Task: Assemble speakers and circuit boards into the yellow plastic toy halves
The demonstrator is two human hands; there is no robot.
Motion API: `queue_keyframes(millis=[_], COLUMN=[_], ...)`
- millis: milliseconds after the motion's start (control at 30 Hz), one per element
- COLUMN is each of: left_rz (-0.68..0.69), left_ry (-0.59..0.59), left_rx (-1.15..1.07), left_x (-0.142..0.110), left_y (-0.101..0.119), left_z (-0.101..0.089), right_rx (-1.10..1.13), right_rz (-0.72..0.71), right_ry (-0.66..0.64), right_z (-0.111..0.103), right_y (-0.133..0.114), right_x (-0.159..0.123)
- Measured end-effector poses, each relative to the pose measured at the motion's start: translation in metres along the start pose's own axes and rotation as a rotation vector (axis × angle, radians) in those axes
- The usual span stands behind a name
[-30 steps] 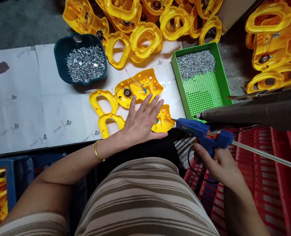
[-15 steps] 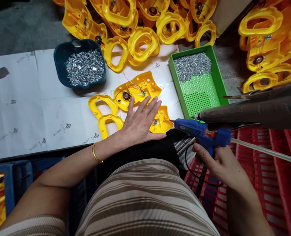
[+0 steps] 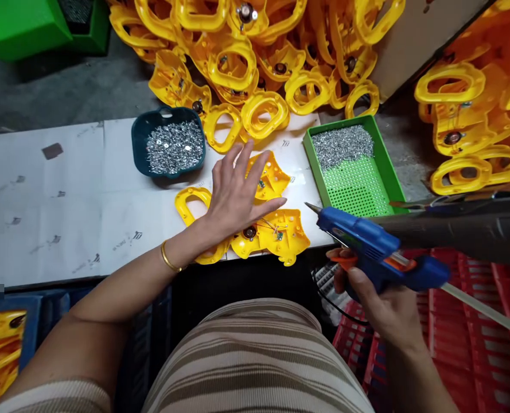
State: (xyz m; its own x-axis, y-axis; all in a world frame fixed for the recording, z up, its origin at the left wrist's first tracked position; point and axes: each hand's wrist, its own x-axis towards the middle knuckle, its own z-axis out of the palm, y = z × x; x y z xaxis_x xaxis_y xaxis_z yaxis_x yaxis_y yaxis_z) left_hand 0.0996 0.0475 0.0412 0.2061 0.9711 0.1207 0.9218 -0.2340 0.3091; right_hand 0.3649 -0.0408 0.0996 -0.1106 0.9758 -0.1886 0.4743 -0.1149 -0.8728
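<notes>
My right hand (image 3: 386, 307) grips a blue hot glue gun (image 3: 366, 241) with an orange trigger, a finger at the trigger. Its tip points left, near the green tray's lower corner, and a clear glue stick (image 3: 487, 307) sticks out behind. Fingers spread, my left hand (image 3: 237, 189) is over two yellow plastic shells and holds nothing; whether it touches them I cannot tell. The nearer shell (image 3: 295, 235) shows a round speaker, thin wires and a small green circuit board. My hand partly hides the farther shell (image 3: 276, 175).
A dark teal tub (image 3: 140, 155) and a green tray (image 3: 323, 192), both with small metal screws, stand on the white-covered table (image 3: 78, 223). Yellow shells (image 3: 233, 63) are heaped behind. Red crates (image 3: 461, 344) are at right, a blue crate (image 3: 35, 321) at lower left.
My left hand has shifted away from me over the farther shell, uncovering more of the nearer one. The glue gun has tilted and come slightly lower in view. The camera view has shifted.
</notes>
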Motion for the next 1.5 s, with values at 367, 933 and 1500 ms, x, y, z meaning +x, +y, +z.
queue_keyframes(millis=[367,933,1500], left_rz=[0.153,0.155,0.151], left_ry=[-0.150,-0.204,-0.213], left_rx=[-0.114,-0.150,-0.154], left_x=[0.024,0.025,0.027], left_y=[-0.010,-0.013,-0.013], left_z=[0.005,0.003,0.003], right_rx=[-0.234,-0.280,-0.363], right_rz=[-0.105,-0.104,-0.165], right_ry=[-0.025,-0.052,-0.052], right_z=[0.014,0.024,0.022], right_y=[0.010,0.005,-0.003], right_x=[0.045,0.063,0.070])
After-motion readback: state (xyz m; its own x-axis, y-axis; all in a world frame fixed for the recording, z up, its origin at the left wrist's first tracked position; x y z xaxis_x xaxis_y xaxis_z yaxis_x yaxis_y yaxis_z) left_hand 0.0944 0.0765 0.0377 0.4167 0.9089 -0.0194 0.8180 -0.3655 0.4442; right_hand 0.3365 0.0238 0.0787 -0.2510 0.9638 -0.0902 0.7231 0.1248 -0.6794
